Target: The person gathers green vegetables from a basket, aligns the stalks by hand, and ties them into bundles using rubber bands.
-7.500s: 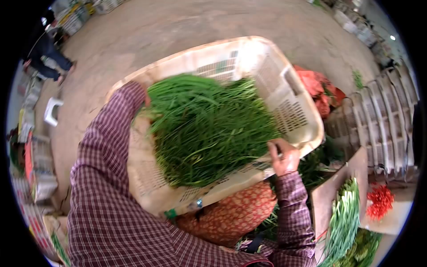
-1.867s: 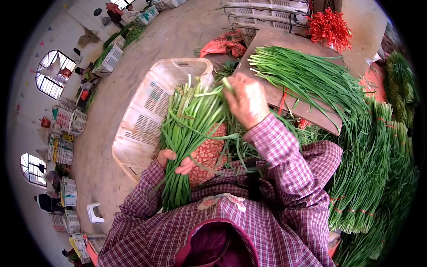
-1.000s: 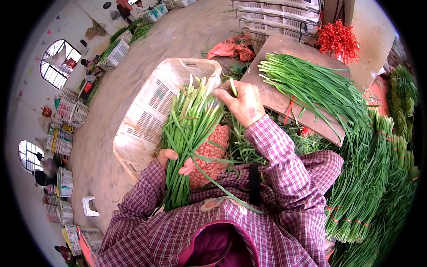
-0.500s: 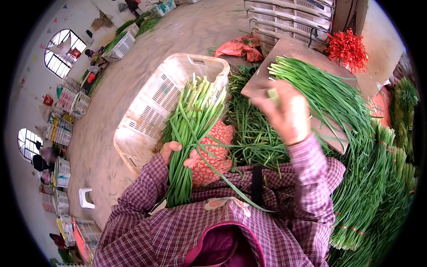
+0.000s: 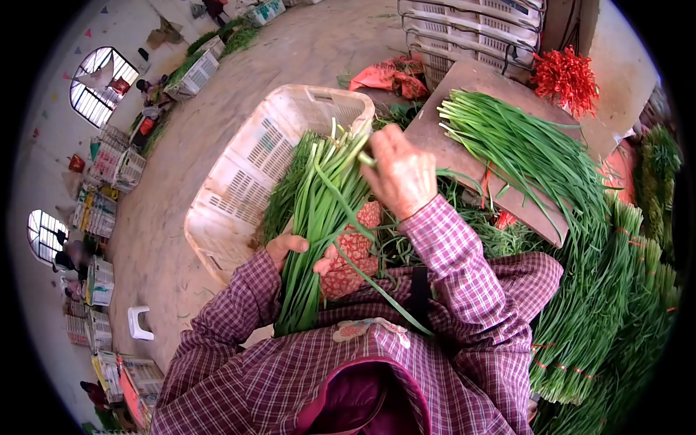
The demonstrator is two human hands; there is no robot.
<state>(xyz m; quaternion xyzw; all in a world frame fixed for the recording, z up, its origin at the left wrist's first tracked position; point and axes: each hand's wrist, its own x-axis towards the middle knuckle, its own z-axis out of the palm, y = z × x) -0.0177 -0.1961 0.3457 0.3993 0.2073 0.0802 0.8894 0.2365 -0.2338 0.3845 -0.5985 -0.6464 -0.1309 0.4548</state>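
Note:
A bunch of garlic chives (image 5: 319, 239) rests across my lap at the crate's edge, pale ends pointing away from me. My left hand (image 5: 293, 250) is wrapped round its lower half, with the thumb on top. At the upper right of the bunch, my right hand (image 5: 402, 174) is closed with the fingers pinched on a pale chive stalk (image 5: 367, 159) against the bunch. A plastic crate (image 5: 225, 185) stands just beyond, with more chives inside. To the right, a loose pile of chives (image 5: 500, 134) lies on a brown board (image 5: 428, 141).
Tied chive bundles (image 5: 580, 348) are heaped at my right. Red ties (image 5: 565, 81) hang by the board's far corner, near stacked crates (image 5: 475, 32). A white stool (image 5: 140, 323) stands on the floor at left. Other people are along the far wall.
My right hand has moved left and down from beside the board to the pale ends of the bunch. The bunch in my left hand has shifted slightly right.

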